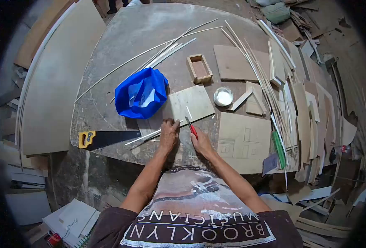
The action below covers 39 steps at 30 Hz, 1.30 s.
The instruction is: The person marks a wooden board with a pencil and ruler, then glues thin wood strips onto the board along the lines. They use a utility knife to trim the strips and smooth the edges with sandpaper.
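My left hand (169,133) is closed on a thin wooden strip (143,137) at the near edge of a pale wooden board (193,100). In my right hand (202,142) is a red utility knife (193,130), its tip pointing away from me over the board. A short cut piece of strip (189,111) lies on the board just beyond the tip. To the left of the board sits an open blue bag (139,95) with something pale inside. A handsaw (108,138) with a yellow and black handle rests left of my left hand.
On the table (150,25) are long thin strips (166,49), a small wooden box (199,68), a round tub of white stuff (223,96) and a board with a pencilled drawing (241,144). Stacked panels (58,82) stand at left; wood offcuts (311,111) crowd the right.
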Each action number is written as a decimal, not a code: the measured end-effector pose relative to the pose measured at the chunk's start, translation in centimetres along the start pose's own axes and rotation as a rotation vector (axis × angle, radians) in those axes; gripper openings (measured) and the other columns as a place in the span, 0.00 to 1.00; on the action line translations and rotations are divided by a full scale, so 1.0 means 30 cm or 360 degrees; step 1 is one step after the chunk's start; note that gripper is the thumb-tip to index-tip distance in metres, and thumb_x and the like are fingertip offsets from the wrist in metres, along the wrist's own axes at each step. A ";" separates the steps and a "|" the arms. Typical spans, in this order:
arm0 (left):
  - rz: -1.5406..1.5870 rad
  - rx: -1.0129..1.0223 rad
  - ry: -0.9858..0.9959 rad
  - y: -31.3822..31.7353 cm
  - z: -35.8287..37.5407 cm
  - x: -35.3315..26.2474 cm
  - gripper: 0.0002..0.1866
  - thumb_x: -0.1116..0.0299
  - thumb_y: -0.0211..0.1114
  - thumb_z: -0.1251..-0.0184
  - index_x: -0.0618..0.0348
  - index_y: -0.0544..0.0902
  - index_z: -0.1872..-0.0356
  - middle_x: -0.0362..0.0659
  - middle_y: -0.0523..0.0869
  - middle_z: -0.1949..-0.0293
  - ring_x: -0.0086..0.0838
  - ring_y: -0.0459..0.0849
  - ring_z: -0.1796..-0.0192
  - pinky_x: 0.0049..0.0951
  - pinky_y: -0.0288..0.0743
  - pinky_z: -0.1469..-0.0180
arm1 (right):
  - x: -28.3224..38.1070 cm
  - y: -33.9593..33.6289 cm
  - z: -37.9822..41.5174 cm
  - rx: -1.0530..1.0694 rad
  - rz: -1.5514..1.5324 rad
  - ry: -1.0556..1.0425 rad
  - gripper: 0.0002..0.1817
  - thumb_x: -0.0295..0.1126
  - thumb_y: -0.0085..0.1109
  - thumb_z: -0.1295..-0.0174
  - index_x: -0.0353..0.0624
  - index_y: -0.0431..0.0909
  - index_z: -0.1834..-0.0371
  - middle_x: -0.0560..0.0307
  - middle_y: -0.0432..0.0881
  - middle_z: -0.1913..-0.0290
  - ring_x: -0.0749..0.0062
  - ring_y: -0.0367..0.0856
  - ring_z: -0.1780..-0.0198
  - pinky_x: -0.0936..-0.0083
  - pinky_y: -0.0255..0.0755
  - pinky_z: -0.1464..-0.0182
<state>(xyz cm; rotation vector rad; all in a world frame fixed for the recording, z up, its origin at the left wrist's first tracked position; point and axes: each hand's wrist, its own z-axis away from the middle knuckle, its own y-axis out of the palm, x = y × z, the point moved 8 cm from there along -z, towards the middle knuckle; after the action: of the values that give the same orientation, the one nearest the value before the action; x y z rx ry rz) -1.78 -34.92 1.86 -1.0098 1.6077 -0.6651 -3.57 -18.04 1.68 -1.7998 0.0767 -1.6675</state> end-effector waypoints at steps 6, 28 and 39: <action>0.0331 -0.0175 -0.0001 -0.030 0.001 -0.008 0.17 0.76 0.68 0.41 0.51 0.87 0.49 0.49 0.78 0.61 0.47 0.76 0.54 0.46 0.72 0.53 | 0.002 0.013 0.005 0.0007 0.0068 0.0024 0.22 0.31 0.56 0.30 0.37 0.74 0.34 0.30 0.84 0.53 0.33 0.84 0.51 0.52 0.78 0.48; 0.0013 0.0255 0.0049 0.021 0.007 -0.010 0.30 0.76 0.67 0.45 0.49 0.82 0.36 0.50 0.81 0.41 0.48 0.75 0.39 0.49 0.69 0.41 | 0.054 0.027 -0.011 -0.0094 0.0070 -0.0252 0.25 0.25 0.56 0.33 0.33 0.72 0.32 0.26 0.82 0.47 0.31 0.82 0.46 0.53 0.77 0.43; 0.0047 0.0205 0.0070 0.002 -0.001 -0.019 0.26 0.74 0.67 0.41 0.49 0.83 0.38 0.48 0.82 0.44 0.47 0.76 0.42 0.48 0.70 0.43 | 0.027 0.041 -0.002 0.0046 0.0125 0.0024 0.24 0.28 0.58 0.30 0.31 0.73 0.32 0.30 0.80 0.39 0.37 0.81 0.38 0.58 0.75 0.35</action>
<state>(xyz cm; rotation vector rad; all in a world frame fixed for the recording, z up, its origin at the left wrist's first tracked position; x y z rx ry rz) -1.79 -34.38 2.09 -0.8809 1.5936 -0.7655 -3.01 -19.41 1.76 -1.7408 0.1273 -1.6189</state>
